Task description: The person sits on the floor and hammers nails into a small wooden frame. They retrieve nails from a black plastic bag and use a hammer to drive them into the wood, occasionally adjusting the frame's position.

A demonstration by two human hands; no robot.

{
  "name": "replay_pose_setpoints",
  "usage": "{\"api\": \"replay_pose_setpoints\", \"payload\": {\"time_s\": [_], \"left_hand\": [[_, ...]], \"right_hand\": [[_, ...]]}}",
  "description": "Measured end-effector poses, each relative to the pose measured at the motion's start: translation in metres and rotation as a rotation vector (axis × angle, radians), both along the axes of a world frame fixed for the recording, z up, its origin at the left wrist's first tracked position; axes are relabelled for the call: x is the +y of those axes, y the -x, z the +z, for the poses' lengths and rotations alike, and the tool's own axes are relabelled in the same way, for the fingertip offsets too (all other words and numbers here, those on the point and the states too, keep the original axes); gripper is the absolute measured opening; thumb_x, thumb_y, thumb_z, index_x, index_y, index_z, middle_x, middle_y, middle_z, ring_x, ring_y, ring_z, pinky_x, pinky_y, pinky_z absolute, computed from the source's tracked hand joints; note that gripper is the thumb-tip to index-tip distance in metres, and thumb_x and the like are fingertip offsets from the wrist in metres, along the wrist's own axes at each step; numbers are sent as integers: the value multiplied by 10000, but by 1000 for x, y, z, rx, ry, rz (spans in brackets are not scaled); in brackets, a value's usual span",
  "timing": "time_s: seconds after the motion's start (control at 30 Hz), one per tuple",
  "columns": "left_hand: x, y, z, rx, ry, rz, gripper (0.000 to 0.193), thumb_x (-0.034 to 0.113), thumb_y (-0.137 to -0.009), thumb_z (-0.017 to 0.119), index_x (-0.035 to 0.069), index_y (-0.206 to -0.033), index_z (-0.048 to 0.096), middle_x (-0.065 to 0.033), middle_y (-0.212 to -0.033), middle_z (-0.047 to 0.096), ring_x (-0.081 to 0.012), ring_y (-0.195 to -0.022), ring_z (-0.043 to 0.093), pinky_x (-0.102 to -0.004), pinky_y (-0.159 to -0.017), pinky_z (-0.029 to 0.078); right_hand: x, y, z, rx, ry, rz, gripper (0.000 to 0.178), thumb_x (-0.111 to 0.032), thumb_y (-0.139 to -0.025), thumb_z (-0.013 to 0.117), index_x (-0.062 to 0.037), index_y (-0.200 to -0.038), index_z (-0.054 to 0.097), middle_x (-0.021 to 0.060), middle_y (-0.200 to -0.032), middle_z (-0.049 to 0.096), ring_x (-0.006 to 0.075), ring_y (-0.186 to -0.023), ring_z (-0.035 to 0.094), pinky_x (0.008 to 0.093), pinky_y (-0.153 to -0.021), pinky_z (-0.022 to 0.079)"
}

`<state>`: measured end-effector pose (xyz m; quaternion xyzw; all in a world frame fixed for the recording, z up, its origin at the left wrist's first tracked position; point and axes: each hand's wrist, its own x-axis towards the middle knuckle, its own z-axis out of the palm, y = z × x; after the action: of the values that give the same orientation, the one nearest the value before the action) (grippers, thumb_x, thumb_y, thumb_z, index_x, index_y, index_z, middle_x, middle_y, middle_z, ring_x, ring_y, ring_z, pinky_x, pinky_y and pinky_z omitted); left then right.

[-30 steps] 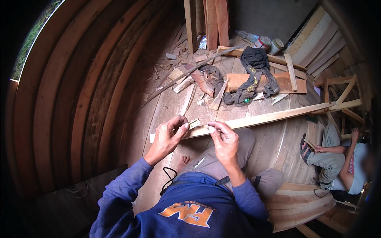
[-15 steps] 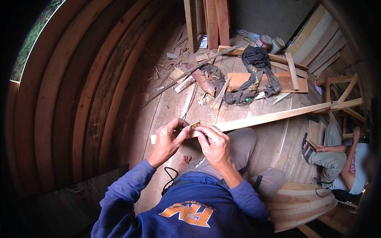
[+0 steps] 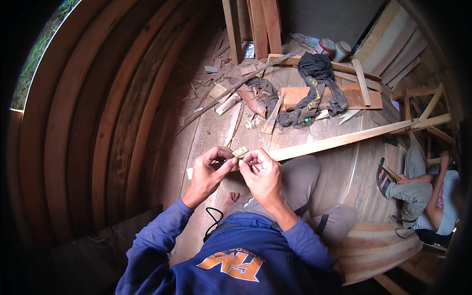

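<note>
Now that my right grip [image 3: 264, 171], its hold unclear, has closed in, both hands meet at the small yellowish plate [image 3: 239, 152] pinched in my left grip [image 3: 204, 170], over the long board [image 3: 339, 140].

Stretches out as plank floor [image 3: 368, 196], carrying wood scraps [image 3: 228, 104], a brown board [image 3: 292, 97], a clear bottle [image 3: 306, 40] and two cans [image 3: 324, 47]

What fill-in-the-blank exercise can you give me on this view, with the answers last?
The right hand meets the ____ hand at the small brass-coloured piece. The large print on the blue sweatshirt is mainly ____. The co-worker sits on the camera wearer's ____ side.
Missing words: left; orange; right.
</note>
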<state>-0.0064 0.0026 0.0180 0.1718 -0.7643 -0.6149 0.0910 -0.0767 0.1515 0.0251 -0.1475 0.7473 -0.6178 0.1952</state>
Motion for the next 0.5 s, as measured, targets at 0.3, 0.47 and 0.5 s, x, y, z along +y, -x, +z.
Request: {"api": "replay_pose_setpoints", "payload": {"time_s": [0.3, 0.47, 0.5], "left_hand": [[-6, 1, -3, 41, -83, -26, 105, 60, -848, 756, -14, -894, 698, -80, -963, 694, -108, -874, 637, -262, -801, 508], [-4, 8, 8, -63, -141, -2, 96, 52, -849, 749, -15, -888, 692, -77, -934, 701, -113, -864, 633, -279, -806, 502], [-4, 8, 9, -62, -140, 3, 94, 52, -851, 745, -14, -887, 689, -75, -926, 703, -112, -857, 632, -276, -799, 502]], "right_hand": [[-7, -5, -10, 11, 37, -89, 209, -21, -843, 703, -36, -795, 500, -12, -622, 469, 29, -536, 417, 250, -469, 349], [-5, -2, -9, -80, 116, -98, 197, -23, -862, 686, -30, -799, 499, -34, -638, 488, 17, -560, 437, 239, -486, 361], [-3, 0, -8, -132, 136, -105, 197, -24, -866, 683, -29, -798, 498, -40, -644, 495, 15, -566, 445, 235, -492, 365]]}}
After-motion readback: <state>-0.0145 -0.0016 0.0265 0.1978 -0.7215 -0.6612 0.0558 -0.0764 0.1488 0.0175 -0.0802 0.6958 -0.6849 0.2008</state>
